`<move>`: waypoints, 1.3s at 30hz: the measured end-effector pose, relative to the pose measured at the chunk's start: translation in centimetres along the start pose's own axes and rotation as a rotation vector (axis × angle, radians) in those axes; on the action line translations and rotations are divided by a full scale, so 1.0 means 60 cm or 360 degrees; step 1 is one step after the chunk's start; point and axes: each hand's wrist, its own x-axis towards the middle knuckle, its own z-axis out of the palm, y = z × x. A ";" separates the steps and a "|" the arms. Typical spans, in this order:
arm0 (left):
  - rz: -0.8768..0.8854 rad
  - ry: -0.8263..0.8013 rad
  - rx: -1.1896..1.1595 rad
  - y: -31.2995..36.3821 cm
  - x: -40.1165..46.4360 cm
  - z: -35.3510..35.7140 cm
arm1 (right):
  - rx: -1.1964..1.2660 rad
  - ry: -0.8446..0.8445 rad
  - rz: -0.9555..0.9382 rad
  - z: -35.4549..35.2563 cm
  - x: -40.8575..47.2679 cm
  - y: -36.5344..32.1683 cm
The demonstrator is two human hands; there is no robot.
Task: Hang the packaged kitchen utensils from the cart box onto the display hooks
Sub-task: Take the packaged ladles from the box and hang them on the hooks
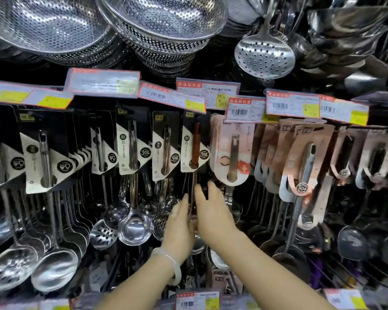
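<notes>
A packaged utensil with a brown wooden handle on a black and cream card [194,144] hangs from a display hook at the centre of the rack. Its thin metal shaft [192,193] runs down between my two hands. My left hand [180,224], a pale bangle on the wrist, reaches up on the left of the shaft with straight fingers against it. My right hand [211,211] reaches up on the right, fingers extended beside the shaft. The utensil's lower end is hidden behind my hands. The cart box is out of view.
Black-carded ladles and skimmers [133,227] hang in rows to the left, pink-carded utensils [233,153] to the right. Price tags [207,92] line the rail above. Steel colanders [161,21] and a skimmer [264,57] hang overhead. More price tags [196,300] run along the lower rail.
</notes>
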 end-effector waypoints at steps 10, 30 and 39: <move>0.0336 -0.0440 0.1175 0.015 -0.099 0.045 | -0.0269 -0.0178 -0.0078 0.060 -0.137 0.105; 0.0979 -0.1326 0.0843 0.336 -0.302 0.547 | -0.0654 -0.0097 0.1195 -0.038 -0.569 0.563; 0.1251 -0.1368 0.0690 0.527 -0.361 0.759 | -0.0633 -0.0201 0.1484 -0.115 -0.743 0.764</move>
